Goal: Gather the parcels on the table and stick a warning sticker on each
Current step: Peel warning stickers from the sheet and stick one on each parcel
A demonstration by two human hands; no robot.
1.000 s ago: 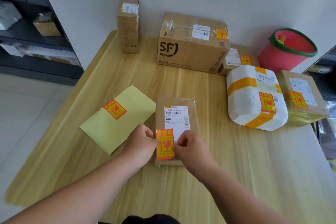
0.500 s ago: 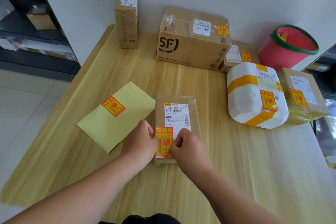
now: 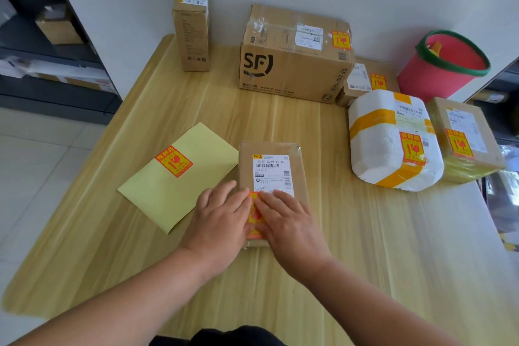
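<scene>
Our left hand [image 3: 222, 219] and right hand [image 3: 286, 222], grips open and flat, press the sticker [image 3: 255, 216] between them onto the parcel [image 3: 271, 154], which runs lengthwise away from us.

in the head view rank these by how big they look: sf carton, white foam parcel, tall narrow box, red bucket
1. SF carton, clearly largest.
2. White foam parcel.
3. Red bucket and tall narrow box look too close to rank; the bucket is partly hidden by parcels and sits at the distorted edge of the wide-angle view.
</scene>
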